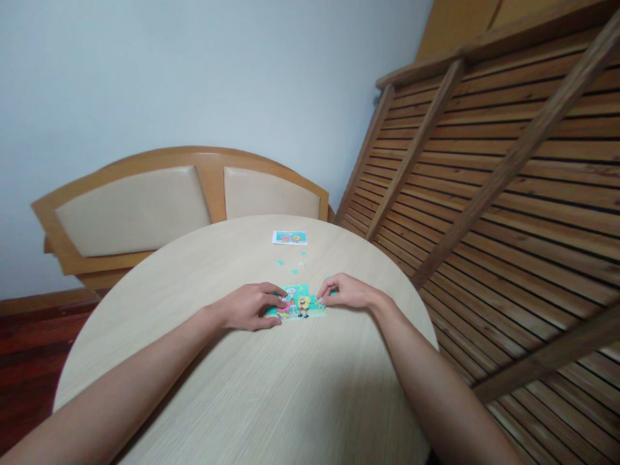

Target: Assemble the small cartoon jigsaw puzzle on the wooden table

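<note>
A partly assembled cartoon jigsaw puzzle (303, 303) lies flat on the round table, turquoise with a yellow square figure and a pink one. My left hand (250, 306) rests across its left side, fingers stretched apart and holding it down. At the right edge, my right hand (345, 292) has its thumb and fingers pinched on a small puzzle piece (320, 301), mostly covered by the fingertips. Beyond the puzzle are several loose turquoise pieces (294, 271).
A small printed picture card (290, 237) with similar figures lies near the far edge of the light wooden table (232, 400). Behind the table stands a padded headboard (140, 206). Slatted wooden panelling (484, 213) leans close along the right side.
</note>
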Action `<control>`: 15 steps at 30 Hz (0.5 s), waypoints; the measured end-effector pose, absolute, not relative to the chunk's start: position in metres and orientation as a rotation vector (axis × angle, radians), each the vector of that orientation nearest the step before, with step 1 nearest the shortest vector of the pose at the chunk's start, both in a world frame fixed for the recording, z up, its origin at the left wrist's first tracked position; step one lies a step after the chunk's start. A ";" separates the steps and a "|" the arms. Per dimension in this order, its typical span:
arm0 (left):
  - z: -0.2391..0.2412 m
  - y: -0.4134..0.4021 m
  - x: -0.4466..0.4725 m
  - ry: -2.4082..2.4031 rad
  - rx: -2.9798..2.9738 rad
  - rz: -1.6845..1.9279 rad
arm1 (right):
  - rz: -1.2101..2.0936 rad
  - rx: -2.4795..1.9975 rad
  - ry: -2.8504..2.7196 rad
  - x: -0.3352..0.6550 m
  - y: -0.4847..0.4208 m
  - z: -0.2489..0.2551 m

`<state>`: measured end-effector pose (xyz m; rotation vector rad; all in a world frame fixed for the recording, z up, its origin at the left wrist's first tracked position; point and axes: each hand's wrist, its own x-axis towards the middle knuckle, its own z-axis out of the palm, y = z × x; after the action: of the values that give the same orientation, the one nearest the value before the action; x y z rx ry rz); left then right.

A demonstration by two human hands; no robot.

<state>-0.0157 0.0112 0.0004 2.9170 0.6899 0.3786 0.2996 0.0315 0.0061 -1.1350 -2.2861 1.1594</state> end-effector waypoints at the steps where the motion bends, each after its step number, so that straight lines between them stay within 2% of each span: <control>1: 0.001 0.011 -0.016 0.693 2.917 0.380 | 1.143 -1.137 -2.295 0.300 0.031 0.006; 15: 0.002 0.011 -0.015 0.724 2.927 0.338 | 0.945 -1.168 -2.398 0.298 0.032 0.007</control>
<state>-0.0150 0.0107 0.0017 2.9265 0.7238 0.3379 0.2983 0.0320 0.0073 -1.1678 -2.3984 0.9451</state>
